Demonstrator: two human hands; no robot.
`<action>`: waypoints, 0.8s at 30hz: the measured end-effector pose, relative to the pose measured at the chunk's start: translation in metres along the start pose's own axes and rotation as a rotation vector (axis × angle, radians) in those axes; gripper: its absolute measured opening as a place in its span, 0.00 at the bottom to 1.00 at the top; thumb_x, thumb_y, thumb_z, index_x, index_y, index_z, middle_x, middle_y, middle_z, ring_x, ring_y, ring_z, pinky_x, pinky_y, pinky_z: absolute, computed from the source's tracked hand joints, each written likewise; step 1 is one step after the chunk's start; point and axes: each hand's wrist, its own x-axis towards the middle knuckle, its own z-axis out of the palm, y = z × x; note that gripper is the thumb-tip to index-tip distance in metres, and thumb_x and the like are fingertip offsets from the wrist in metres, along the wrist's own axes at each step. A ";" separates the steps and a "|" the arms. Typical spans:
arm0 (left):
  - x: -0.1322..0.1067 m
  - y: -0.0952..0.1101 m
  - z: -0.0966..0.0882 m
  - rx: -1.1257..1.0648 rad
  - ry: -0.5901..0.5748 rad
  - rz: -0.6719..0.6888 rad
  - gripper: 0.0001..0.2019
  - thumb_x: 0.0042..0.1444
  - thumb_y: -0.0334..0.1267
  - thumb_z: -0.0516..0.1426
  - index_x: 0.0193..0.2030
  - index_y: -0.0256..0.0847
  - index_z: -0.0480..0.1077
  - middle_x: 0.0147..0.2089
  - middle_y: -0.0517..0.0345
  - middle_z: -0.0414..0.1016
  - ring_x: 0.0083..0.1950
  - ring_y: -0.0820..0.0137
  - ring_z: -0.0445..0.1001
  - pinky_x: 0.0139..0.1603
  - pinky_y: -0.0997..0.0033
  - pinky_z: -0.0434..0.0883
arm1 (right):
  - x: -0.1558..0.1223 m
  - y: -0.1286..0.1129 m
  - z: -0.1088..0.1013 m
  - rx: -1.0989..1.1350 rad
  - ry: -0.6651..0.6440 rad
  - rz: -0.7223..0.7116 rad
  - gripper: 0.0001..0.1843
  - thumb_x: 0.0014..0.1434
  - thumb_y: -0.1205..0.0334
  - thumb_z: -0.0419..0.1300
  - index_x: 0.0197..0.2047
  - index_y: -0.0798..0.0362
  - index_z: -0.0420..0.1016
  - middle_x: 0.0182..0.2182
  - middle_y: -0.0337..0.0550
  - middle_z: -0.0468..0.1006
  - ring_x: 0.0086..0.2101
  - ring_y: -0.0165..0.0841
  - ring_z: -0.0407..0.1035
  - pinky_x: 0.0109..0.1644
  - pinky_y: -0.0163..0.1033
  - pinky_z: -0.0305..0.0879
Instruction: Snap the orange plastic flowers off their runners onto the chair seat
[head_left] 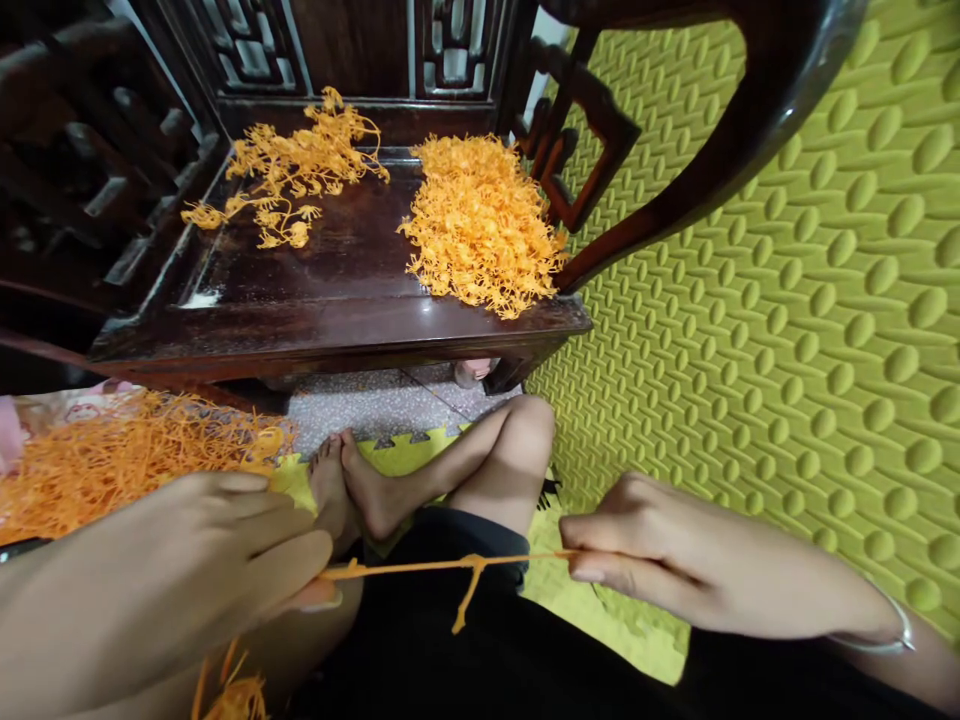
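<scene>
An orange cord [409,567] is stretched nearly level above my lap, with a knot near its middle and a short tail hanging from it. My left hand [217,560] pinches one end between thumb and fingers. The other end is gripped in my right hand [637,545], fingers curled, with a silver bangle at the wrist. Below my left hand, a bunch of orange strands [236,695] shows at the lower edge, partly hidden; I cannot tell whether it joins the cord.
A dark wooden chair [337,335] bears a dense pile of orange knotted pieces [480,220] and a looser tangle of orange cords [315,150]. Many loose orange strands [142,450] lie at the left. Yellow-green textured foam [787,330] covers the right side. My bare legs are folded below.
</scene>
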 end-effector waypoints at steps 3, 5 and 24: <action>0.003 0.002 -0.004 0.053 -0.065 0.076 0.27 0.70 0.41 0.36 0.26 0.41 0.68 0.24 0.63 0.69 0.26 0.75 0.66 0.31 0.68 0.57 | -0.010 0.001 0.007 -0.077 0.073 0.035 0.17 0.66 0.54 0.50 0.28 0.52 0.67 0.20 0.35 0.67 0.23 0.26 0.62 0.27 0.33 0.55; 0.007 0.000 -0.011 0.012 -0.079 0.063 0.27 0.70 0.41 0.37 0.25 0.40 0.67 0.23 0.63 0.69 0.25 0.75 0.66 0.30 0.69 0.57 | -0.010 0.002 0.011 -0.065 0.162 0.037 0.15 0.66 0.55 0.51 0.29 0.52 0.66 0.20 0.34 0.65 0.22 0.25 0.61 0.27 0.32 0.55; 0.095 0.012 -0.007 -0.910 0.011 -0.089 0.20 0.68 0.47 0.41 0.30 0.37 0.62 0.26 0.64 0.63 0.28 0.77 0.62 0.31 0.77 0.62 | 0.091 -0.003 0.017 -0.215 1.087 -0.218 0.17 0.62 0.62 0.56 0.22 0.53 0.58 0.16 0.31 0.55 0.18 0.22 0.50 0.23 0.33 0.47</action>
